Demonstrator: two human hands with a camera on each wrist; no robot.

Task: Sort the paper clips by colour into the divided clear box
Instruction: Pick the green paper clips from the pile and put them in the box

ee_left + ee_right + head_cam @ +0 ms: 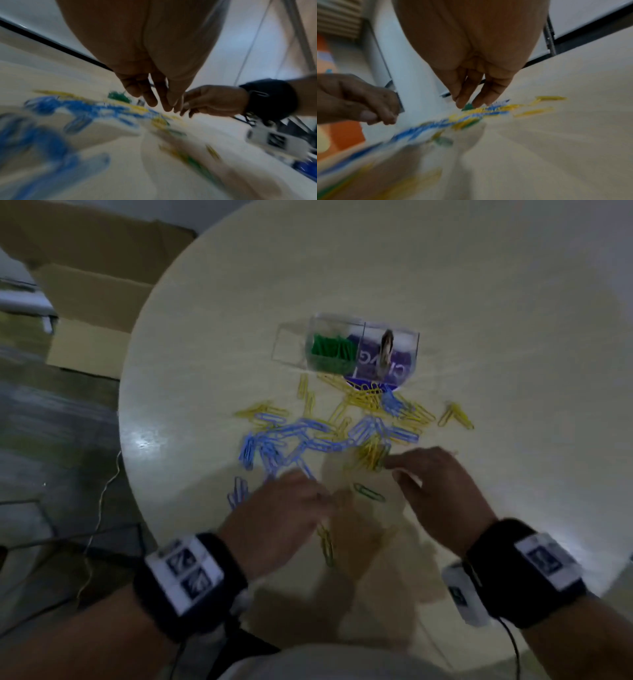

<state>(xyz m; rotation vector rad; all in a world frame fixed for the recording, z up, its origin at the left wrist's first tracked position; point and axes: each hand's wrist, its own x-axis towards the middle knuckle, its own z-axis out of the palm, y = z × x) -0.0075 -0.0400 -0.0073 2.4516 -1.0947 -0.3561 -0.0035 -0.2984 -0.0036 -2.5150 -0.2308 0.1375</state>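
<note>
Hovering over the round bench (479, 302), your two hands sit on the near side of the divided clear box (346, 347), which stands well beyond them toward the bench's middle. Your left hand (281, 518) has its fingers drawn in, as the right wrist view shows, but motion blur hides whether they pinch anything. Your right hand (442, 491) reaches with relaxed, nearly straight fingers (464, 100) toward a clump of yellow clips; I cannot tell whether the tips touch them.

Inside the box, green clips (332, 350) fill the middle compartment; the compartment left of it looks bare, and the one right of it shows purple print through the wall. Between the box and your hands, yellow clips (366, 398) lie scattered just in front of the box, with blue clips (308, 436) strung nearer to you. One green clip (369, 493) lies alone between your hands.

A cardboard carton (92, 313) sits on the floor left of the box, off the bench.
</note>
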